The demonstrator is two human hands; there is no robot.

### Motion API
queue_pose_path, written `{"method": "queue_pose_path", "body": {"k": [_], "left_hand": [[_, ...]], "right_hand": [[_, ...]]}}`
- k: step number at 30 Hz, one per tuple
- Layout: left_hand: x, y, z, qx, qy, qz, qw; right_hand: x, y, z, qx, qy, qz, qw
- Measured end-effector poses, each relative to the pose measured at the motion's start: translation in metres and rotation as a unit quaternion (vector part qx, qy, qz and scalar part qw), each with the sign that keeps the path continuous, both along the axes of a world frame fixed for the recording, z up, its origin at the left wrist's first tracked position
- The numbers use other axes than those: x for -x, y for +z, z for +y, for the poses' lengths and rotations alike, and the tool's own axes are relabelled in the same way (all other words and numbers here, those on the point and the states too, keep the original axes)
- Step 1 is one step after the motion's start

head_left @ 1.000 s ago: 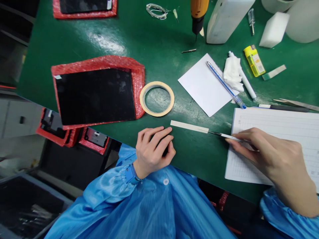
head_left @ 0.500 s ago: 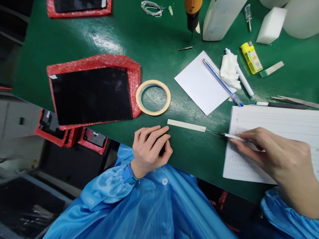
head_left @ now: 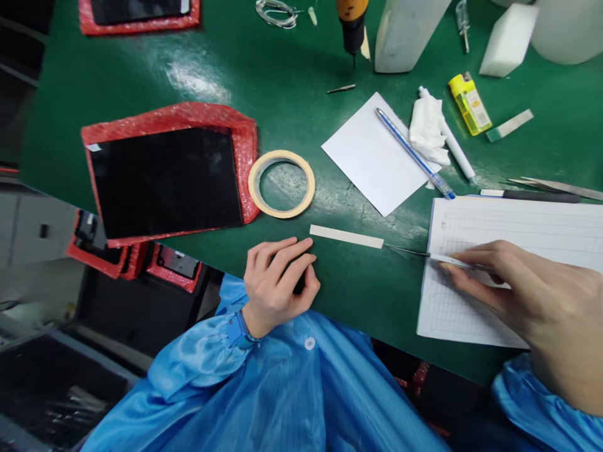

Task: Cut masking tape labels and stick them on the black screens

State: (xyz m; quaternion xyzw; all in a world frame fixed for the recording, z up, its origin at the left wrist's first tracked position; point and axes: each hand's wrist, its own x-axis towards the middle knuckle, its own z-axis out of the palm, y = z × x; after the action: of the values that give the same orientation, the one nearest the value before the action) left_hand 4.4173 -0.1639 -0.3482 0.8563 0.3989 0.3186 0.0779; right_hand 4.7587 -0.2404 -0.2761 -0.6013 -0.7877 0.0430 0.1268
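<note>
A short cream strip of tape (head_left: 346, 236) lies flat on the green table. My left hand (head_left: 280, 276) rests on the table at the strip's left end, fingers loosely bent and apart, holding nothing. In my right hand (head_left: 522, 285) is a slim white-handled tool (head_left: 450, 258) with a thin pointed metal tip, pinched between thumb and fingers. Its tip is at or just beside the strip's right end; contact cannot be made out. Above the strip lies a roll of masking tape (head_left: 254, 185).
A black panel (head_left: 164, 179) lies on red bubble wrap at left. Ahead are a white paper (head_left: 372, 157), a pen (head_left: 414, 154), a yellow lighter (head_left: 470, 103) and an orange power driver (head_left: 352, 28). A ruled notebook (head_left: 443, 307) lies under my right hand; tweezers (head_left: 560, 186) are beyond it.
The whole view has shifted slightly, so things on the table appear a little further left. The tool tip has drawn back slightly from over the strip to its right end.
</note>
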Motion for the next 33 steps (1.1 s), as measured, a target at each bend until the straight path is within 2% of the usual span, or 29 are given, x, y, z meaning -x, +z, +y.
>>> {"method": "queue_pose_path", "body": {"k": [11, 16, 20, 25, 33], "left_hand": [[0.001, 0.000, 0.001, -0.005, -0.009, 0.005, 1.000], [0.000, 0.001, 0.000, 0.011, -0.001, -0.002, 1.000], [0.001, 0.002, 0.002, 0.011, -0.006, -0.001, 1.000], [0.004, 0.004, 0.007, 0.002, -0.027, 0.007, 1.000], [0.004, 0.007, 0.011, 0.012, -0.041, -0.031, 0.999]], "right_hand": [[-0.004, -0.005, -0.002, -0.003, -0.020, 0.035, 0.999], [-0.016, -0.012, 0.005, -0.043, -0.058, 0.107, 0.992], [-0.020, -0.022, 0.010, -0.116, -0.093, 0.132, 0.980], [-0.017, -0.035, 0.003, -0.173, -0.170, 0.127, 0.962], [-0.011, -0.061, -0.021, -0.185, -0.331, 0.157, 0.912]]}}
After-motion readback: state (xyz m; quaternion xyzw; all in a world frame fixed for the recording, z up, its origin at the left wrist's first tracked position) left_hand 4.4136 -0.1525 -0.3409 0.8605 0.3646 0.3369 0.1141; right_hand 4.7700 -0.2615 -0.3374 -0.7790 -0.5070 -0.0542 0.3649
